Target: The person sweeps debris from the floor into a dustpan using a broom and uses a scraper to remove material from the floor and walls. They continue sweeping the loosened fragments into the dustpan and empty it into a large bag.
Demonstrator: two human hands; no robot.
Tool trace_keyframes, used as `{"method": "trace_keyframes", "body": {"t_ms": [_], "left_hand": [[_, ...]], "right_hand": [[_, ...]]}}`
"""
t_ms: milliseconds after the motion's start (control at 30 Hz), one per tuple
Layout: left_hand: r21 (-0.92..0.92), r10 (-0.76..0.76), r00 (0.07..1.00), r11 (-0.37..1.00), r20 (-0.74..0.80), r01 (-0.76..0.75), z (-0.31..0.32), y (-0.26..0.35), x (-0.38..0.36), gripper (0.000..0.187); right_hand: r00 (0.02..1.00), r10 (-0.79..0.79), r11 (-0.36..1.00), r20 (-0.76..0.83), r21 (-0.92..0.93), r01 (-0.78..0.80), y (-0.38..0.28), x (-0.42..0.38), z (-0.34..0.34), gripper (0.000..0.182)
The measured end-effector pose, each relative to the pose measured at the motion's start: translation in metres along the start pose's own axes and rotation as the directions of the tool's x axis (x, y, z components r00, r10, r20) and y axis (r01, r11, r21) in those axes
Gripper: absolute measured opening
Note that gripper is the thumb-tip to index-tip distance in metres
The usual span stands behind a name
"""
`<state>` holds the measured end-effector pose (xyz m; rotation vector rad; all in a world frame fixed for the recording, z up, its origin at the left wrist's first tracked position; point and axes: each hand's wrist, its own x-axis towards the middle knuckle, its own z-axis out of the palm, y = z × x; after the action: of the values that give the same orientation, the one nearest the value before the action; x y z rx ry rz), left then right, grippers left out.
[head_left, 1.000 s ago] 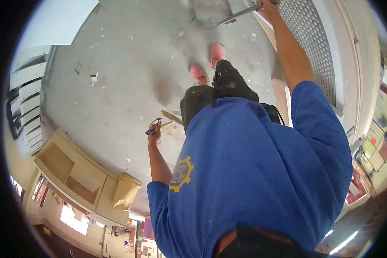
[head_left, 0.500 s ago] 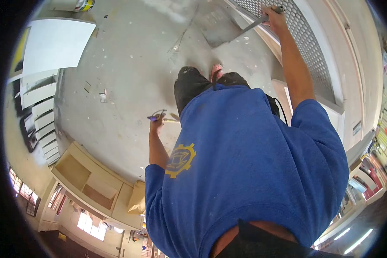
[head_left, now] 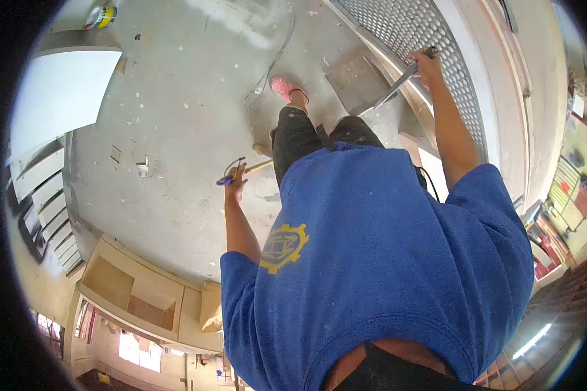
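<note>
My left hand (head_left: 235,182) hangs out to the left, wrapped around a pale wooden stick (head_left: 259,165) and a purple-and-black item (head_left: 227,178) with a thin curved part. On the other side, my right hand (head_left: 426,68) grips the dark handle of what looks like a handsaw (head_left: 398,84). Its long grey blade tapers downward, toward the floor. Behind that hand, in this view, runs a perforated metal panel (head_left: 398,26). One pink clog (head_left: 284,88) shows in front of my dark shorts; the other foot is mostly hidden.
A square grey board (head_left: 359,85) lies on the paint-spotted floor (head_left: 176,130) beside the perforated panel. Along the left are a white panel (head_left: 65,98), a row of white boards (head_left: 42,176) and a paint can (head_left: 101,17). A wooden cabinet (head_left: 130,287) stands at lower left.
One foot has swung forward and its pink clog now shows fully. The surroundings have shifted in view as I walk. Both hands keep hold of their tools; the right has dropped slightly in view.
</note>
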<state>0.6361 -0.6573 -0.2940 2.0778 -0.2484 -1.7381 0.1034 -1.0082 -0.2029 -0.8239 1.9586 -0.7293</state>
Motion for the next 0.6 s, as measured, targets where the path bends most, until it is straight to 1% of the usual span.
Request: {"method": "trace_keyframes", "body": {"t_ms": [33,100,167,200,300,333,400,433,500,567,600], "left_hand": [[-0.021,-0.031,1.000,0.999,0.004,0.031,-0.009,0.011,-0.003,0.026],[0.010,-0.056,0.998,0.998,0.016,0.055,-0.017,0.037,0.005,0.023],[0.031,-0.069,0.997,0.997,0.029,0.068,-0.026,0.053,0.011,0.022],[0.008,-0.065,0.998,0.998,0.024,0.065,-0.032,0.056,0.015,0.023],[-0.073,-0.045,0.998,0.996,0.032,0.047,-0.043,0.061,0.025,0.025],[-0.074,-0.034,0.999,0.997,0.040,0.037,-0.044,0.060,0.023,0.027],[-0.094,-0.063,0.998,0.993,0.023,0.065,-0.043,0.052,0.021,0.026],[-0.109,-0.076,0.997,0.991,0.011,0.077,-0.043,0.048,0.017,0.026],[-0.175,-0.057,0.998,0.983,-0.012,0.054,-0.037,0.038,0.008,0.026],[-0.218,-0.066,0.997,0.974,-0.038,0.057,-0.034,0.021,-0.004,0.026],[-0.189,-0.066,0.996,0.980,-0.061,0.054,-0.033,0.007,-0.004,0.026]], "right_hand": [[0.999,0.043,0.999,0.023,-0.016,-0.043,-0.009,0.000,0.003,0.011],[0.993,0.109,0.994,0.047,-0.032,-0.107,-0.027,0.010,0.007,0.010],[0.995,0.101,0.994,0.022,-0.052,-0.099,-0.038,0.014,0.019,0.011],[0.995,0.100,0.993,0.017,-0.066,-0.098,-0.040,0.012,0.029,0.011],[0.995,0.060,0.995,0.078,-0.083,-0.054,-0.047,0.020,0.053,0.012],[0.993,0.082,0.993,0.087,-0.094,-0.073,-0.049,0.025,0.060,0.012],[0.988,0.113,0.988,0.110,-0.119,-0.099,-0.063,0.045,0.077,0.013],[0.984,0.065,0.988,0.163,-0.152,-0.040,-0.074,0.054,0.084,0.014],[0.959,-0.039,0.977,0.281,-0.192,0.096,-0.102,0.078,0.105,0.016],[0.949,0.032,0.972,0.315,-0.230,0.043,-0.125,0.109,0.132,0.018],[0.941,0.065,0.969,0.331,-0.245,0.020,-0.136,0.122,0.147,0.020]]}}
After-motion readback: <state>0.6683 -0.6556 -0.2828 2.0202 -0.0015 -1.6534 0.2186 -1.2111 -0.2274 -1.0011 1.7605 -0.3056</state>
